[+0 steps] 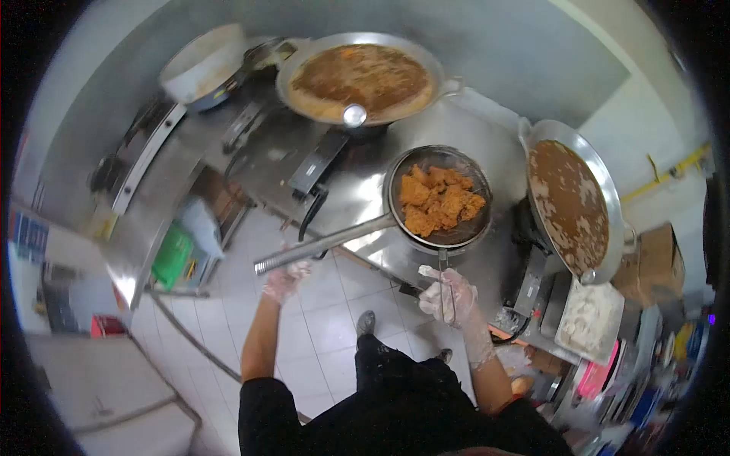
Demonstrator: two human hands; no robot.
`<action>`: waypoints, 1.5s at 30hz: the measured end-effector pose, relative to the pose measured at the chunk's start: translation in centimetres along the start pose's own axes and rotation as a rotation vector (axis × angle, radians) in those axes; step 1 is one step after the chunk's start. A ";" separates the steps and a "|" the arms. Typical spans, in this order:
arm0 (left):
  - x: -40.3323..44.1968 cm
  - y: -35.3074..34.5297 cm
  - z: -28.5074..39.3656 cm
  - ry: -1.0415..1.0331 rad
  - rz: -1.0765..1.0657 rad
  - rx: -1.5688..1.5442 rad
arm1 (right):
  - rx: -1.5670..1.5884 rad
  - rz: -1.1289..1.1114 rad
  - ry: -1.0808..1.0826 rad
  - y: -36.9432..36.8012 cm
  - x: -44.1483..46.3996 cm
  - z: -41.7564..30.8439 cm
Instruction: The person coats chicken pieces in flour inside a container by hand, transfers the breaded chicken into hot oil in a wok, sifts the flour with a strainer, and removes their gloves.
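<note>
Centrally, fried pieces (441, 201) in strainer (465, 161), right hand (458, 295) round handle (443, 258), left hand (286, 283), grip unclear.

We have one head-worn view, facing forward and steeply down over the wearer's black clothing (403, 422) at the bottom edge. We're near the counter (353, 201), with left hand (287, 281) and right hand (450, 295) below mid-frame, tiled floor (323, 323) underneath, wall (525, 64) up top. Wide lens, curved edges, dark corners.
</note>
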State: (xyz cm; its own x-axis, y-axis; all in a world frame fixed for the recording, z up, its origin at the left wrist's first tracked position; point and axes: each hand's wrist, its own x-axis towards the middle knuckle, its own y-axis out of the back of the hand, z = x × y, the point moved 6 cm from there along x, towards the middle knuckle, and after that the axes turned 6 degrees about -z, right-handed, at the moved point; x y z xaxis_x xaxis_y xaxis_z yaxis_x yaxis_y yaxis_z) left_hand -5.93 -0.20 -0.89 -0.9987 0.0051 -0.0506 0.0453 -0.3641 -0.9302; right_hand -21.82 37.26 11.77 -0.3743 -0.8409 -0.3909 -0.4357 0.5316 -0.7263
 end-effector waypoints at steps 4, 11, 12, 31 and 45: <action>0.2 -10.6 13.2 0.305 0.327 0.817 | -0.369 0.225 -0.053 -5.5 1.7 0.1; 12.1 -13.1 1.8 0.811 -0.106 1.252 | -0.790 0.035 0.414 2.4 1.2 -1.4; 12.1 -14.9 0.1 0.895 -0.016 0.836 | -1.269 0.060 0.689 2.3 1.3 -1.8; 2.6 -21.6 -3.7 0.522 -0.018 1.099 | -1.943 0.904 0.453 0.8 -5.5 -6.5; 6.5 -18.8 -11.8 0.467 0.235 0.881 | -2.156 1.090 0.495 10.9 -26.2 -32.4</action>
State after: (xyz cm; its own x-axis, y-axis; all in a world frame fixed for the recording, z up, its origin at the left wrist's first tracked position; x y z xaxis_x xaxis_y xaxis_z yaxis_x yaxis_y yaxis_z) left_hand -13.04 17.63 11.96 -0.8495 0.1395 -0.5088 0.0170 -0.9567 -0.2906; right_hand -43.24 68.39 32.44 -0.8673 -0.4249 0.2594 0.2111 0.1580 0.9646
